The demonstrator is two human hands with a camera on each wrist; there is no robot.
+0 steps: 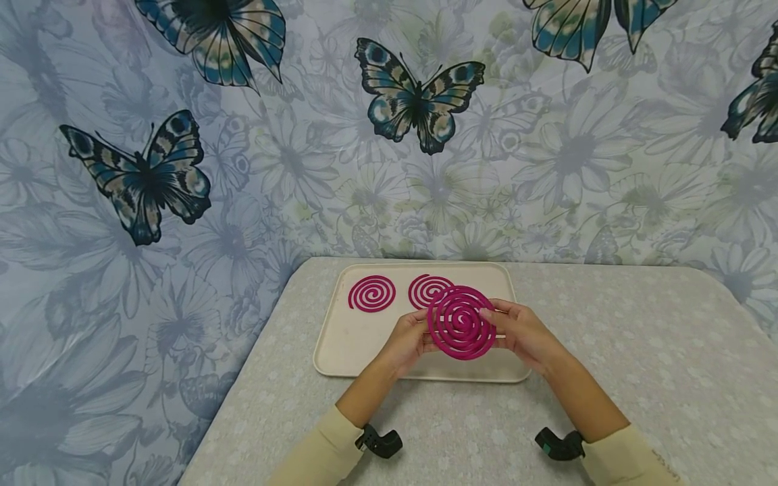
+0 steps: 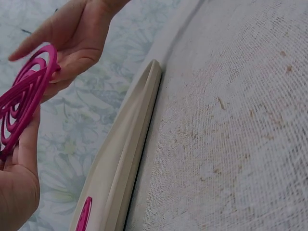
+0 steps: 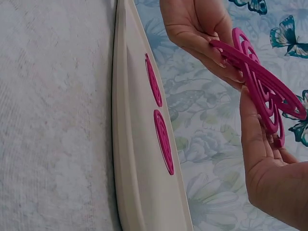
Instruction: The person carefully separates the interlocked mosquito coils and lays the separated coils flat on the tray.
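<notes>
1. While the head view makes the held thing look like one dense disc, the right wrist view gives it away: it's a pair of interlocked magenta spirals, crossing at an angle, held up over the right half of the tray.
2. Grip-wise, both hands are clamped on that pair. The left hand pinches one edge, and the right hand has the opposite edge, thumb in front, fingers behind.
3. Tray contents: a left flat spiral and a right flat spiral, both lying toward the tray's far edge, not touching each other.
4. From the head view the held pair covers part of the right one; the right wrist cam gets both in full. Left wrist only catches a sliver of one.
5. Beyond the tray there's a butterfly backdrop, fwiw.
</notes>
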